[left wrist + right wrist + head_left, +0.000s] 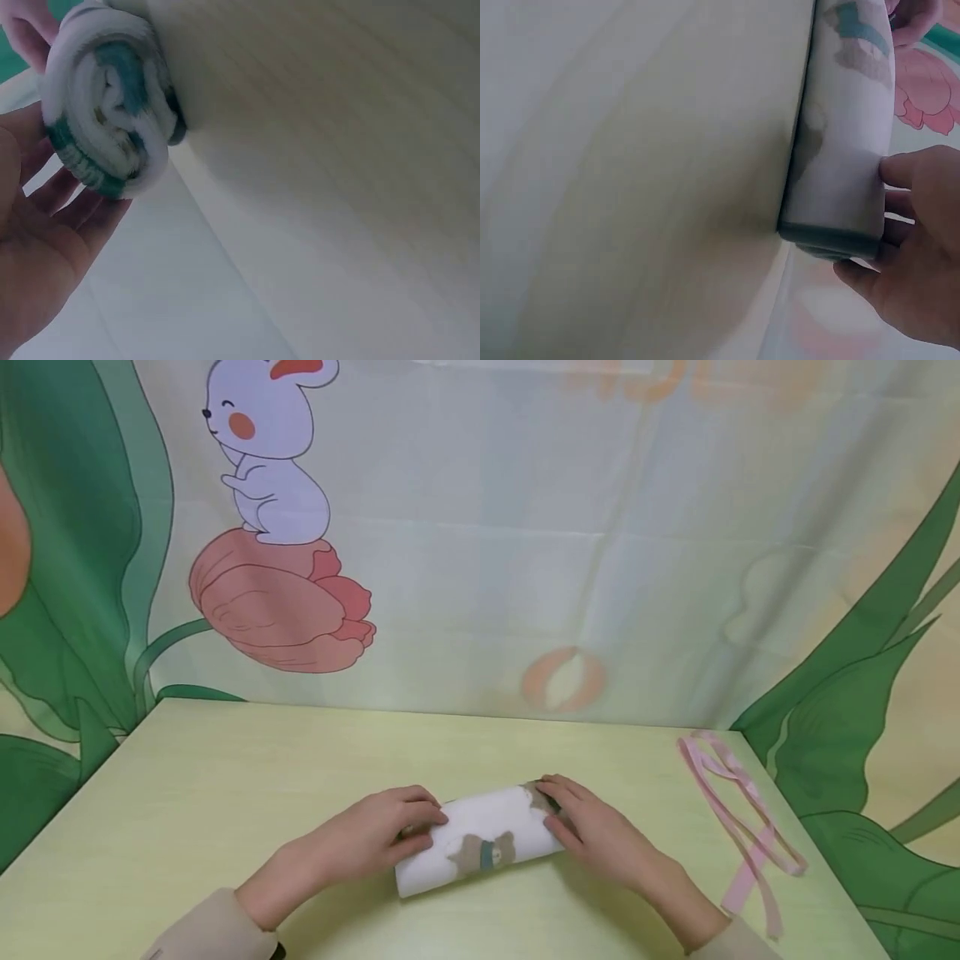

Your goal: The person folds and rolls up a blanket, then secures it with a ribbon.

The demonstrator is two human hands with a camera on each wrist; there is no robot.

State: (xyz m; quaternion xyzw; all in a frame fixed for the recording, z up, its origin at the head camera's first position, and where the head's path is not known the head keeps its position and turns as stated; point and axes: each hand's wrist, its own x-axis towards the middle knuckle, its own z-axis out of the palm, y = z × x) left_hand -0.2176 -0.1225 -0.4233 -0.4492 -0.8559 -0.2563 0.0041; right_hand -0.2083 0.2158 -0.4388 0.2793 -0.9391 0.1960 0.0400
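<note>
A rolled-up white towel [483,814] with brown bear prints lies slantwise on the table, near its front middle. Around its left end the fingers and thumb of my left hand [363,837] grip the roll. My right hand [611,843] holds the other end, thumb on the near side and fingers over the far side. Seen from the left wrist, the spiral end of the towel [112,105] shows white and green layers. In the right wrist view, a dark green edge lines the towel's [847,150] right end.
A loosely looped pink ribbon [742,883] lies at the right side of the pale yellow table [300,752]. Behind the table hangs a printed cloth backdrop [465,543] with a rabbit, a flower and green leaves.
</note>
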